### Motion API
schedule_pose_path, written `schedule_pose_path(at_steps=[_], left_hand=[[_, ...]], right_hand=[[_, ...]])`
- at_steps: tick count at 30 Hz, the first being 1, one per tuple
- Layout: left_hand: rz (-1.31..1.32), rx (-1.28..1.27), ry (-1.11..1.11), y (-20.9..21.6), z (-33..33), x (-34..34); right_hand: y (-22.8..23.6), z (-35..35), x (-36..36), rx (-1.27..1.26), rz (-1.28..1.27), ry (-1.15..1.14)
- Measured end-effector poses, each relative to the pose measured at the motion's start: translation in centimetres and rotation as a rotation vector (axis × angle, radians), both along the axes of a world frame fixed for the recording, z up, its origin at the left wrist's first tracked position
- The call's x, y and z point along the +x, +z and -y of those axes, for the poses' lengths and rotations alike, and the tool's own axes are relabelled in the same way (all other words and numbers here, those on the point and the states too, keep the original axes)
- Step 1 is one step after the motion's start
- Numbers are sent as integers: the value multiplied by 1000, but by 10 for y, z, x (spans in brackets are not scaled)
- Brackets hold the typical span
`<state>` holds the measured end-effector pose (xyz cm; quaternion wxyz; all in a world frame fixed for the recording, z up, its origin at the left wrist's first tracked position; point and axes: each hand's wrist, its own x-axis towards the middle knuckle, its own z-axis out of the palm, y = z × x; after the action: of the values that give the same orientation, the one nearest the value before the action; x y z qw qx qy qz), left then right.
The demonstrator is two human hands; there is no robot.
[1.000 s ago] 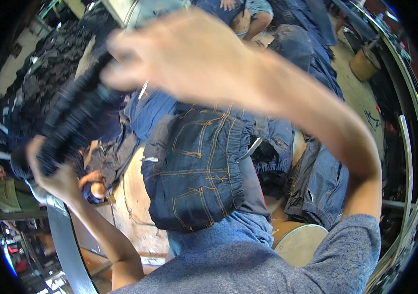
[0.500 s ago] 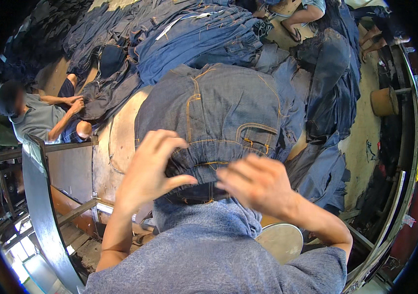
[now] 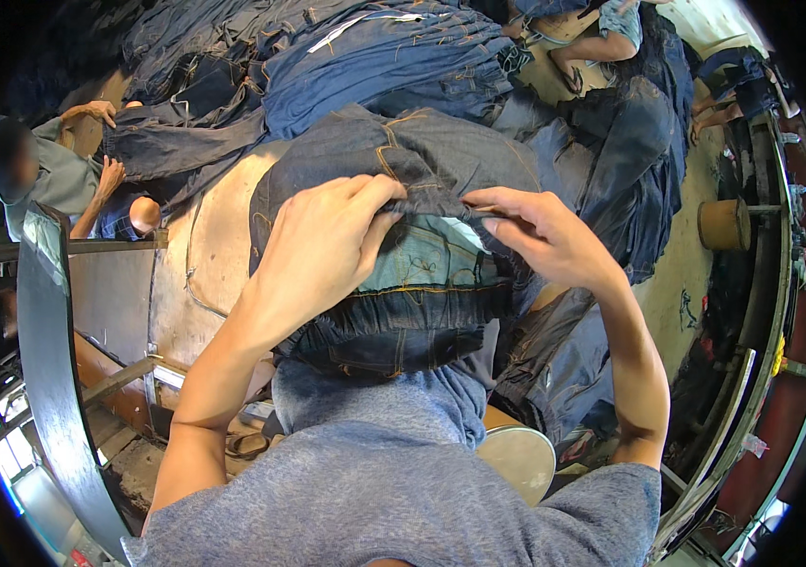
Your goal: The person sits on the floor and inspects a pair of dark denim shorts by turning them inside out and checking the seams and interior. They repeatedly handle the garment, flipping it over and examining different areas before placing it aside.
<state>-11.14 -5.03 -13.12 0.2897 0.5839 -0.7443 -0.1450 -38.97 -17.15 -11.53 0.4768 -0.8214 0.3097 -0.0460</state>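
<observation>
A pair of dark denim jeans (image 3: 327, 156) with orange stitching is spread over my lap. Its waist opening gapes toward me, so the paler inside (image 3: 422, 263) shows, with loose orange threads. My left hand (image 3: 332, 231) pinches the upper edge of the waistband, thumb below and fingers over it. A little to the right, my right hand (image 3: 554, 236) grips the same edge between thumb and fingers. The edge is stretched between both hands, lifted above the gathered lower waistband (image 3: 422, 304). Part of the jeans lies hidden beneath my hands.
Heaps of denim garments (image 3: 384, 71) lie ahead, with more (image 3: 630, 161) to the right. A person (image 3: 72, 175) sits at the left, handling dark denim. A brown cylinder (image 3: 724, 225) stands near the right rail, and a round pale disc (image 3: 516, 463) sits beside my right side.
My hands have moved forward and taken hold of the upper waistband edge, opening the waist so its inside shows. At the left, the person's hands have moved apart on the denim.
</observation>
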Motion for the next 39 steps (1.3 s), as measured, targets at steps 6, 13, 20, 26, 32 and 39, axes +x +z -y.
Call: schedule_pose_path(at_steps=[6, 13, 20, 26, 32, 39], left_hand=[[4, 2, 5, 11, 13, -3], [40, 0, -12, 4, 4, -4], [76, 31, 19, 11, 11, -10], [-115, -420, 123, 45, 0, -13], [-93, -526, -3, 61, -18, -4], [-93, -264, 31, 46, -7, -2]], right_hand=[[1, 13, 2, 69, -16, 26], [-2, 8, -1, 93, -40, 28], [-13, -31, 50, -384, -207, -100], [-12, 80, 27, -527, 169, -438], [96, 140, -135, -899, 277, -990], [202, -14, -330, -1416, -73, -1322]])
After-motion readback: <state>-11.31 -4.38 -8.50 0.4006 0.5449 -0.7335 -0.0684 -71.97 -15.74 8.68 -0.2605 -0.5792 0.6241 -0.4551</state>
